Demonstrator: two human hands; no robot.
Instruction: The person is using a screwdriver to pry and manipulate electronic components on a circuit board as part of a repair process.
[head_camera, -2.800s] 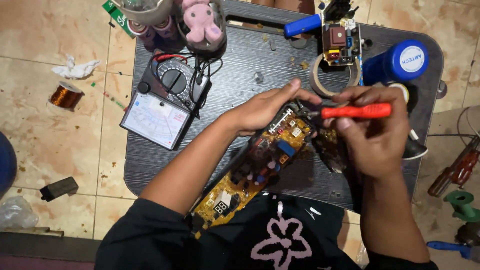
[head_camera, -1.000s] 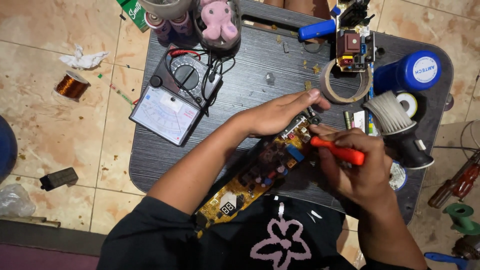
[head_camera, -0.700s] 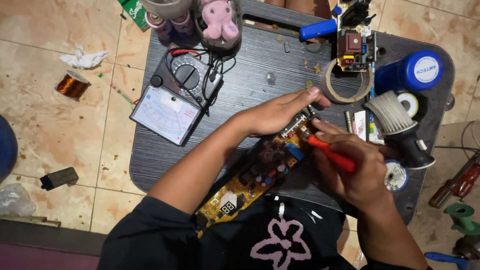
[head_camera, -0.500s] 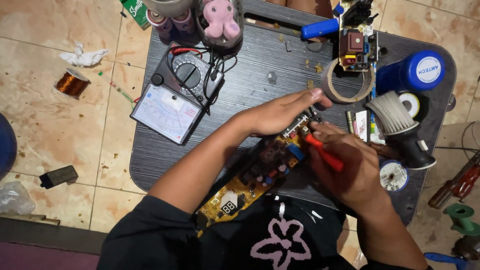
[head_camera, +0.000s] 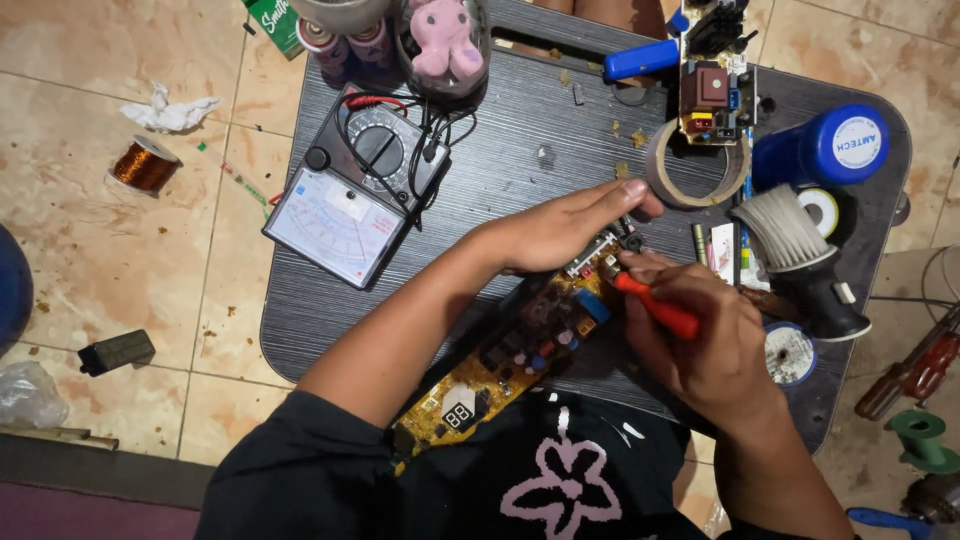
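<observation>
A long yellow circuit board lies slanted across the front of a small dark table, its lower end near my lap. My left hand rests over the board's far end, fingers stretched flat along it and holding it down. My right hand grips a red-handled screwdriver, whose tip points at the board's far end just under my left fingers. The tip itself is hidden between the two hands.
An analog multimeter with leads lies at the table's left. A tape roll, a second circuit board, a blue canister, a brush and a solder reel crowd the right. A copper wire spool sits on the tiled floor.
My right hand turned the screwdriver from nearly level to pointing down-left at the board's far end and moved closer to my left hand. The left hand stayed on the board.
</observation>
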